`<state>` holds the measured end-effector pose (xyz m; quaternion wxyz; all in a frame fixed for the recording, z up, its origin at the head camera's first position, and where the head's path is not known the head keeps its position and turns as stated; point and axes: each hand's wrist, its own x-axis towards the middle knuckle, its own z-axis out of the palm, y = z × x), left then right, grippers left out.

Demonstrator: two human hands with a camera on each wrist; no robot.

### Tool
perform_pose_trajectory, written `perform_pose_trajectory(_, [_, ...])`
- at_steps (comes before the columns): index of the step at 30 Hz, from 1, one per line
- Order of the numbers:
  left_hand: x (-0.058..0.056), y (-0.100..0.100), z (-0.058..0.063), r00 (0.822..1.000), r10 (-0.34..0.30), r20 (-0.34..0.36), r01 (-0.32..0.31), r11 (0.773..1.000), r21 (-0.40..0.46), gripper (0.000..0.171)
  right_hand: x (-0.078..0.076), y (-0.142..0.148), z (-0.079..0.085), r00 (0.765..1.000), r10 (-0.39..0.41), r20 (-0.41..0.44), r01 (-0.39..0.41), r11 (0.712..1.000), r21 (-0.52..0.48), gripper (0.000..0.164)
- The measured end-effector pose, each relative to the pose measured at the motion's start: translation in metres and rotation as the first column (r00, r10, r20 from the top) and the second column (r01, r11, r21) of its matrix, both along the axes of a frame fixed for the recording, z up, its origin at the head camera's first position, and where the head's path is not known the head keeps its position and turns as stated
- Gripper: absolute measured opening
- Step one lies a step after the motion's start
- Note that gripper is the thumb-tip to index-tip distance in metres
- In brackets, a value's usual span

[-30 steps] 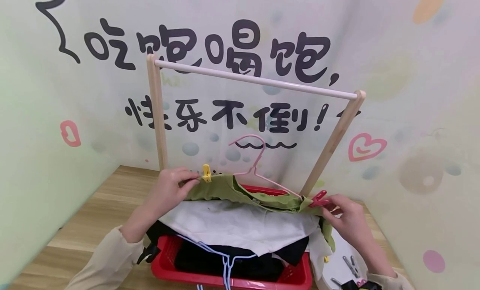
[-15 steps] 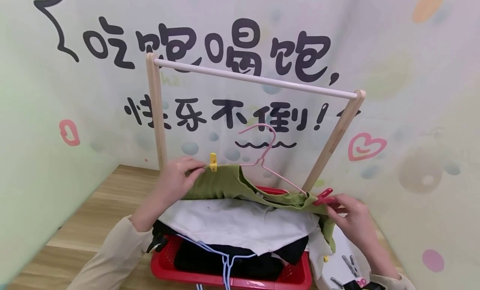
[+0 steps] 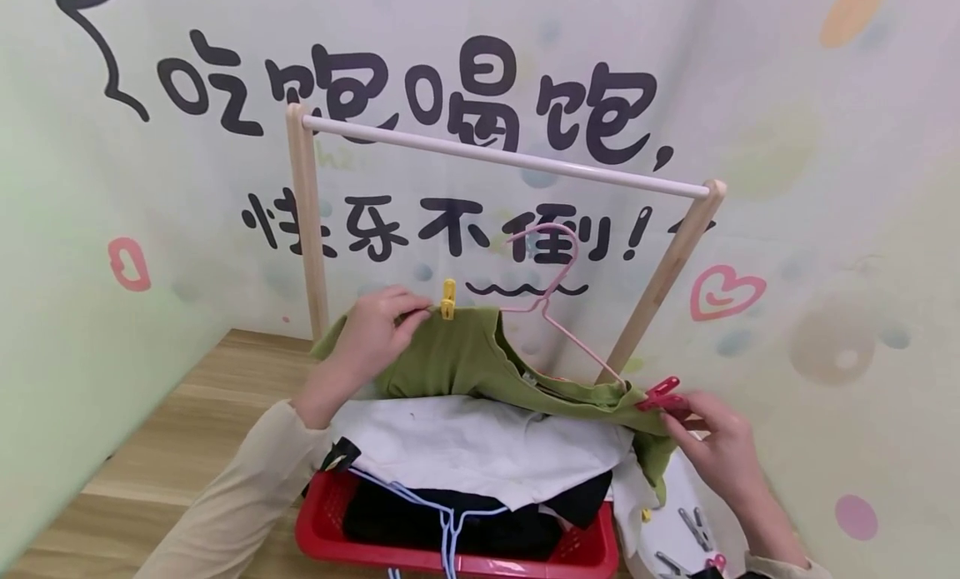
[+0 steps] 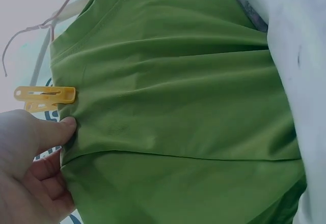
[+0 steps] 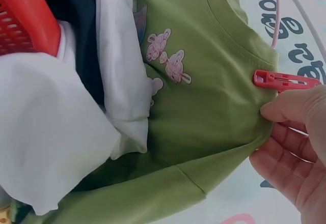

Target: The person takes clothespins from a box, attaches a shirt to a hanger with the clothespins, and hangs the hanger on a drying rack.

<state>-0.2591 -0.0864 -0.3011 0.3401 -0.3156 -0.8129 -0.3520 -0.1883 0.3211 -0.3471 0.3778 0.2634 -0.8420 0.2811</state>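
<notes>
A green shirt (image 3: 442, 354) hangs on a pink hanger (image 3: 558, 287), its neckline tilted down to the right. My left hand (image 3: 375, 333) pinches the shirt's shoulder between thumb and fingers, right beside a yellow clothespin (image 3: 448, 300). In the left wrist view the thumb presses the green cloth just below the yellow clothespin (image 4: 48, 95). At the other shoulder my right hand (image 3: 716, 441) pinches the cloth by a red clothespin (image 3: 662, 393). The right wrist view shows pink printed figures on the shirt (image 5: 219, 107); the hanger's arms are mostly hidden inside it.
Behind stands a wooden rack with a white rod (image 3: 502, 157). Below, a red basket (image 3: 315, 537) holds black clothing (image 3: 450, 533) and a white garment (image 3: 487, 446), with blue hangers (image 3: 450, 521) at its front. Grey clothespins (image 3: 697, 529) lie on a white surface at the right.
Both hands have lifted the shirt and hanger upward and to the right, the left hand rising more. The hanger's hook now stands nearer the rod. More green cloth shows above the white garment.
</notes>
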Motion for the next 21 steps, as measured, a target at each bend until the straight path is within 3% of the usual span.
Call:
perform_pose_trajectory(9, [-0.017, 0.012, 0.015, 0.997, 0.01, -0.076, -0.012, 1.0, -0.022, 0.009, 0.006, 0.004, 0.004, 1.0, -0.015, 0.013, 0.015, 1.0, 0.003, 0.035])
perform_pose_trajectory(14, [-0.021, 0.017, 0.021, 0.998, -0.021, -0.051, 0.022, 1.0, 0.017, 0.01, 0.009, 0.009, 0.004, 1.0, -0.016, 0.027, 0.016, 1.0, 0.005, 0.022])
perform_pose_trajectory(21, [-0.031, 0.027, 0.026, 0.996, -0.015, -0.087, 0.021, 0.997, 0.075, 0.012, 0.01, 0.01, 0.005, 0.999, -0.032, -0.001, 0.032, 0.999, -0.018, 0.032])
